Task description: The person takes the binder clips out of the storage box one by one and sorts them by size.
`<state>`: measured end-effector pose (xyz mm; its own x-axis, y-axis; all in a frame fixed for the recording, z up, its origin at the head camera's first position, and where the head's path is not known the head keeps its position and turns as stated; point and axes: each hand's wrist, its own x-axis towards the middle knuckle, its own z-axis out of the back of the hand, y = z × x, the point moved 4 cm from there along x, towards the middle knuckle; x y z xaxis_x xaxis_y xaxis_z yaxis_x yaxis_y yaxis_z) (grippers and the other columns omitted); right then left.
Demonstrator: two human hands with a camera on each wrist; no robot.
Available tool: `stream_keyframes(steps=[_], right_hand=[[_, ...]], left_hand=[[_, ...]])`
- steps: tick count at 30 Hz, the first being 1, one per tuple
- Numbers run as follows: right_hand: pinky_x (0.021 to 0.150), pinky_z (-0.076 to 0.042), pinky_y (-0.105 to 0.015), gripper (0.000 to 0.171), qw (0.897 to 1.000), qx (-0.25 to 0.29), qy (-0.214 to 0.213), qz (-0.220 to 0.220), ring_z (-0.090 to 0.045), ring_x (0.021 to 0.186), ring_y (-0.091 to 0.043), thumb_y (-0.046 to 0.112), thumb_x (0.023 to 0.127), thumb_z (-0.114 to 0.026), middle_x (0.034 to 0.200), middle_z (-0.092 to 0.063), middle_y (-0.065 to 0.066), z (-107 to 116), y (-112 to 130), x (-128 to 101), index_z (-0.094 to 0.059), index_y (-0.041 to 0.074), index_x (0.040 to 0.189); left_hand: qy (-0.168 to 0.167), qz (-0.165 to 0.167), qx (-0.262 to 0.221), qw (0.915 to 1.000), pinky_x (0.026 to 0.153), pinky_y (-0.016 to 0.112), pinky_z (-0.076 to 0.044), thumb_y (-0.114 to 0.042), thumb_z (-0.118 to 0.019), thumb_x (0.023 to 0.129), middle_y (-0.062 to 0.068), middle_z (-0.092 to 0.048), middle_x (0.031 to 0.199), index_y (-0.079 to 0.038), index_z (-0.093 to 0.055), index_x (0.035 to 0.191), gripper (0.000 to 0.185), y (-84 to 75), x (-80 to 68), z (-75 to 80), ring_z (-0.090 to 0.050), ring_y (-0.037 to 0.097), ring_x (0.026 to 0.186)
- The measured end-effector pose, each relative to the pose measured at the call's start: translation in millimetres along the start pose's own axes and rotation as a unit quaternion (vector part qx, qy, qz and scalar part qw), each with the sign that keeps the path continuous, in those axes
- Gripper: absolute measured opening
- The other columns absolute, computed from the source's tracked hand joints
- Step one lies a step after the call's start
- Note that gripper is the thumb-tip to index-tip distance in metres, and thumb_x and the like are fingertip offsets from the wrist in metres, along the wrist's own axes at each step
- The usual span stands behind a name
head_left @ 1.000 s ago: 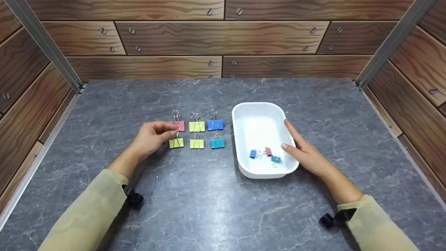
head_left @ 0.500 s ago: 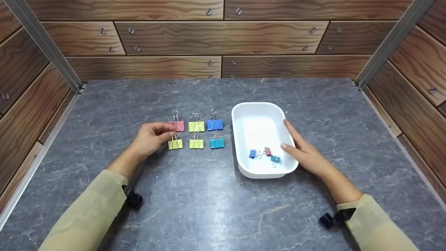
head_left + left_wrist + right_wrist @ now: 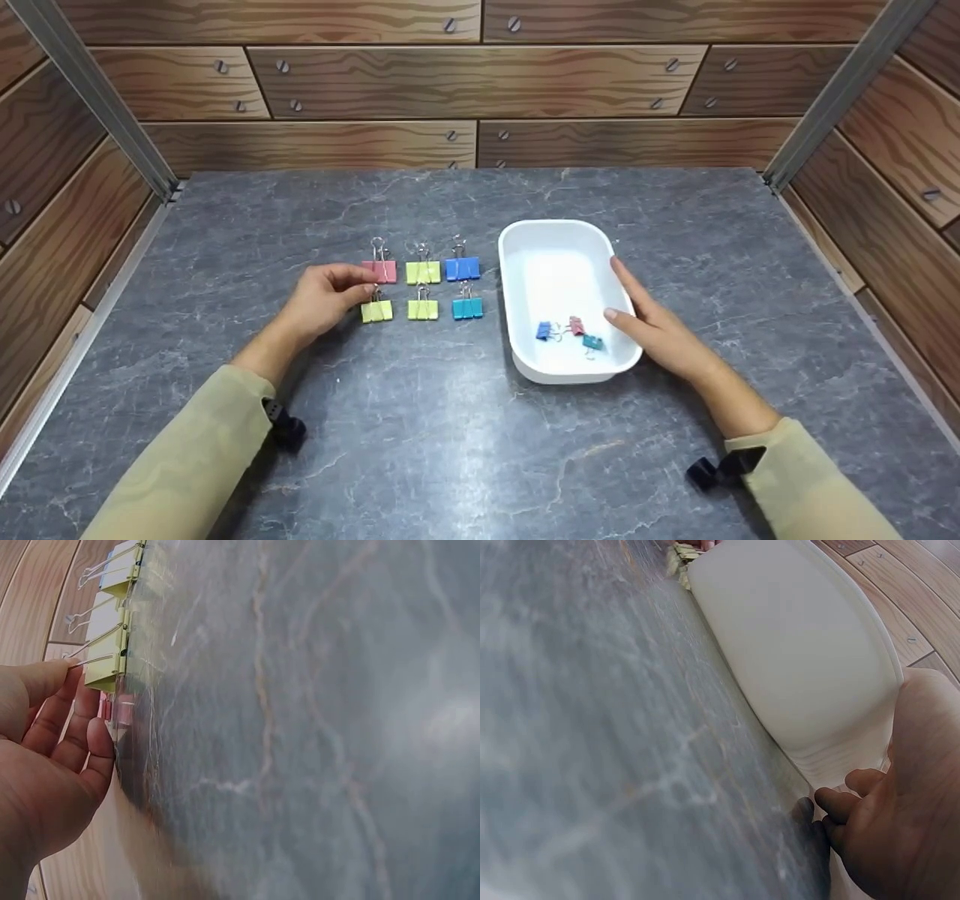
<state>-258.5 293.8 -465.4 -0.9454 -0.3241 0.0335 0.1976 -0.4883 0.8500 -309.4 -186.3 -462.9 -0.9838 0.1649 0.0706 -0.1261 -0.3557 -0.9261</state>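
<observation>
Head view: left hand (image 3: 322,298) pinches front-left yellow clip (image 3: 377,311).

Pale olive sleeves (image 3: 180,457) are worn; at each cuff (image 3: 251,384), a black strap (image 3: 273,409) and rounded black camera (image 3: 289,433) are fitted.

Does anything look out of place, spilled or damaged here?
Nothing looks spilled or visibly damaged. The only untidy spot is the white tub, where three small binder clips lie scattered and turned different ways, unlike the six larger clips set in two rows beside it.
</observation>
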Motion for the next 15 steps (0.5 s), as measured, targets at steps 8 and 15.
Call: stream_keyframes(steps=[8, 15], right_hand=[[0.126, -0.019, -0.057, 0.076, 1.0, -0.005, -0.004, -0.004, -0.014, 0.16, -0.035, 0.034, 0.11, -0.059, 0.177, -0.011, -0.006, 0, -2, 0, -0.013, 0.034, 0.171], [0.126, -0.02, -0.058, 0.076, 1.0, -0.011, -0.005, -0.008, -0.016, 0.16, -0.035, 0.037, 0.11, -0.058, 0.177, -0.012, -0.006, 2, -3, -1, -0.013, 0.036, 0.171]], left_hand=[[0.001, 0.016, -0.008, 0.9998, 0.077, 0.023, -0.055, -0.002, -0.073, 0.098, 0.018, -0.077, 0.11, 0.008, -0.074, 0.12, 0.024, -5.9, -3.7, 11.3, -0.067, 0.012, 0.088], [-0.005, 0.005, 0.016, 0.9998, 0.075, 0.025, -0.056, -0.004, -0.072, 0.099, 0.019, -0.076, 0.109, 0.009, -0.073, 0.12, 0.024, -27.5, -4.4, 23.9, -0.066, 0.011, 0.085]])
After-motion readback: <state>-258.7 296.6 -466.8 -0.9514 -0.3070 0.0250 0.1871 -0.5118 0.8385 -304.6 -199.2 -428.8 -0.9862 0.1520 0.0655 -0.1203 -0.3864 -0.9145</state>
